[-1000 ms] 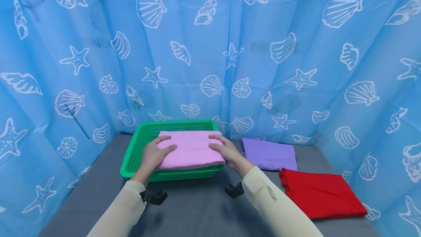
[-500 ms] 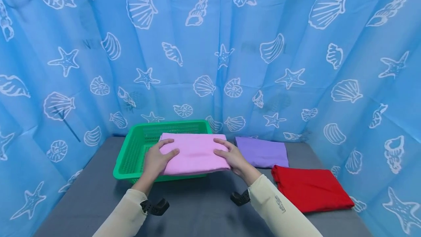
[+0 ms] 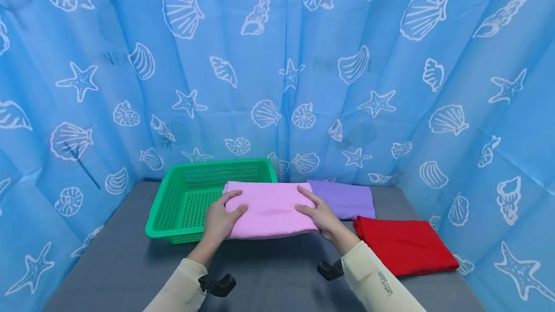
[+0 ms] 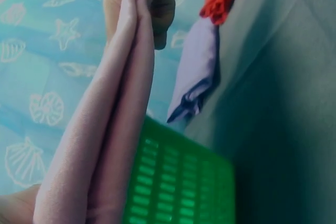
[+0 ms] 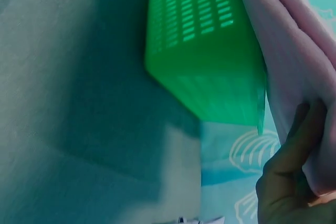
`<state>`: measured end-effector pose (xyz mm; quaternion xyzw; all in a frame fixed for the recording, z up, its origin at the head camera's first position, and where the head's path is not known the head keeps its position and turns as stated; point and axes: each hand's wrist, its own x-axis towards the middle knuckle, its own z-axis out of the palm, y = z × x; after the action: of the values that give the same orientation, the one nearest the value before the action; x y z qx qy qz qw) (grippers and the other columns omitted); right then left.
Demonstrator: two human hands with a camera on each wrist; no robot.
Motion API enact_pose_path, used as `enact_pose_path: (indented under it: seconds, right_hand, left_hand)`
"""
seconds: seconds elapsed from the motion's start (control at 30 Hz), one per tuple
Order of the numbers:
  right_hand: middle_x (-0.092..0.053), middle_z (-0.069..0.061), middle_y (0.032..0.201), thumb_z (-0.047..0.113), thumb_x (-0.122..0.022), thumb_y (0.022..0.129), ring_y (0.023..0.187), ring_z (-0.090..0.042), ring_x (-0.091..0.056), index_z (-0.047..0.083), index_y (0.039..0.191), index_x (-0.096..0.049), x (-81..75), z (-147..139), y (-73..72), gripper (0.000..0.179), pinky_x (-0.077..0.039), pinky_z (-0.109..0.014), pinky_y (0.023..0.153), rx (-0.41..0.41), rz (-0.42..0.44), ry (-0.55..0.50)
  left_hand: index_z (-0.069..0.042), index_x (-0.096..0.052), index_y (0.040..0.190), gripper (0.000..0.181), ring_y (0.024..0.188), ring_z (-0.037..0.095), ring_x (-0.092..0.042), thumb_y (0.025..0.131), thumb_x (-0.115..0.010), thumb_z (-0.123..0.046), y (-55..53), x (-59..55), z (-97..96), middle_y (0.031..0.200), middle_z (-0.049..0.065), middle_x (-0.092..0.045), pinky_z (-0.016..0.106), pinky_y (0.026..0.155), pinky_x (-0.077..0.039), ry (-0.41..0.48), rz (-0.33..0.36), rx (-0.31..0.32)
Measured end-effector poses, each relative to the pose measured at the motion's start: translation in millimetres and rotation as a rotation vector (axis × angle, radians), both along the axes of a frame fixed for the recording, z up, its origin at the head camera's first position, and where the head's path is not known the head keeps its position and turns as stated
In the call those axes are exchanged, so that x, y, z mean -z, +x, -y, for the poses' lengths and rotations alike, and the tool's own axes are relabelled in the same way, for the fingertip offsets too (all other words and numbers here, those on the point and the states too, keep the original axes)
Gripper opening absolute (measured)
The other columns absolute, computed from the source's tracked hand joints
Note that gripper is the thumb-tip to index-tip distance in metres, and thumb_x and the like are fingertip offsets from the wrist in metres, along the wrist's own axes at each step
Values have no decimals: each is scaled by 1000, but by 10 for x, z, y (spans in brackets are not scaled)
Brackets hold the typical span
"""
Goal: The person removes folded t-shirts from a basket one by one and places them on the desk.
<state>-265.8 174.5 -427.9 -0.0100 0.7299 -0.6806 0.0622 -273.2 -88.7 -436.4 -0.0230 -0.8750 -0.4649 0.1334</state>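
A folded pink cloth [image 3: 270,211] is held level in the air by both hands, in front of and partly over the right end of a green plastic basket [image 3: 166,206]. My left hand [image 3: 220,219] grips its left edge, thumb on top. At the right edge my right hand [image 3: 323,218] grips it the same way, fingers tucked underneath in the right wrist view, where the pink cloth [image 5: 294,40] shows its folded layers. From the left wrist, the folded cloth [image 4: 100,124] runs toward the far hand [image 4: 160,9]. The visible inside of the basket shows only its slotted floor.
A folded purple cloth [image 3: 347,200] lies right of the basket, partly behind the pink one. Nearer and further right lies a folded red cloth [image 3: 407,244]. All rest on a grey-covered table [image 3: 277,273], with a blue shell-patterned curtain [image 3: 260,61] behind and at the sides.
Both hands have lifted the pink cloth off the basket and brought it nearer and to the right relative to it, uncovering more of the basket's inside. The head view has shifted slightly.
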Motion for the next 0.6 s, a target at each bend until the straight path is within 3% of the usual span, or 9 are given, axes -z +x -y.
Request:
enact_pose_path:
  seconds: [0.1, 0.23, 0.4, 0.5, 0.6]
  right_hand:
    - [-18, -13, 145, 18, -63, 85, 112, -26, -39, 23, 137, -40, 8, -105, 53, 57, -47, -27, 68, 1, 1, 12]
    - [-18, -13, 144, 21, -62, 85, 93, -24, -54, 25, 137, -39, 26, -251, 126, 58, -49, -28, 64, 8, 18, 24]
    - [-22, -13, 143, 22, -64, 84, 80, -22, -59, 27, 137, -39, 53, -418, 230, 58, -50, -28, 62, 49, 33, 60]
    - [-24, -12, 142, 22, -65, 82, 91, -25, -56, 29, 136, -40, 71, -500, 298, 59, -51, -30, 64, 74, 30, 83]
    - [-23, -12, 142, 23, -67, 81, 110, -29, -44, 28, 135, -41, 101, -580, 361, 61, -51, -32, 69, 93, 18, 105]
  left_hand:
    - [-25, -60, 118, 44, 110, 30, -50, 76, -71, -34, 34, 6, -102, 121, 10, -56, 50, 82, -43, 11, -23, 22]
    - [-24, -58, 120, 45, 110, 29, -51, 77, -71, -32, 87, 34, -233, 120, 9, -56, 50, 82, -43, 13, -43, 64]
    - [-24, -57, 121, 47, 109, 27, -52, 77, -71, -29, 157, 62, -385, 119, 7, -57, 48, 82, -44, 5, -48, 117]
    - [-25, -57, 122, 47, 107, 26, -53, 77, -71, -29, 191, 66, -464, 117, 6, -58, 47, 81, -45, 0, -48, 142]
    - [-26, -57, 121, 48, 106, 24, -53, 76, -71, -29, 214, 70, -537, 117, 5, -58, 46, 81, -45, -6, -46, 164]
